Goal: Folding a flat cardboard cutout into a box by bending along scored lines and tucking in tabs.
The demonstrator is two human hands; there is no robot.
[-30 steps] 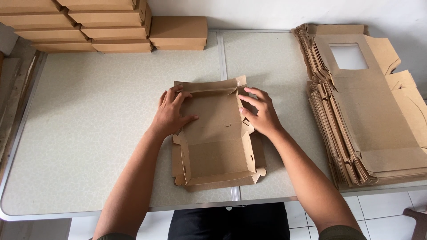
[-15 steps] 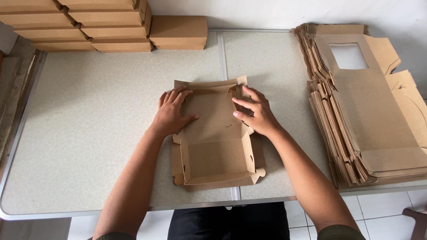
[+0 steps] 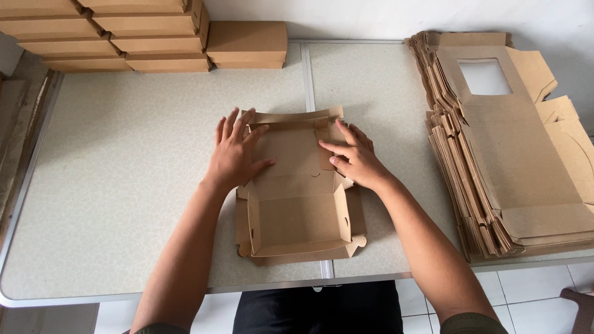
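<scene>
Head view is showing a big speckled grey table (image 3: 124, 204). Finished brown cardboard boxes (image 3: 142, 31) are sitting upper left, flat brown cardboard sheets (image 3: 513, 161) at right. In the middle, the half-folded brown cardboard box (image 3: 297, 216) is lying, its near walls standing, far end unfinished. The left hand (image 3: 238, 151) and right hand (image 3: 356, 158) are spreading flat, pressing its far flaps, gripping nothing.

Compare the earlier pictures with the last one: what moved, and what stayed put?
The right hand slid inward over the far half of the half-folded box, pressing its side flap inward. The left hand stayed flat there. The flat blanks and finished boxes did not move.
</scene>
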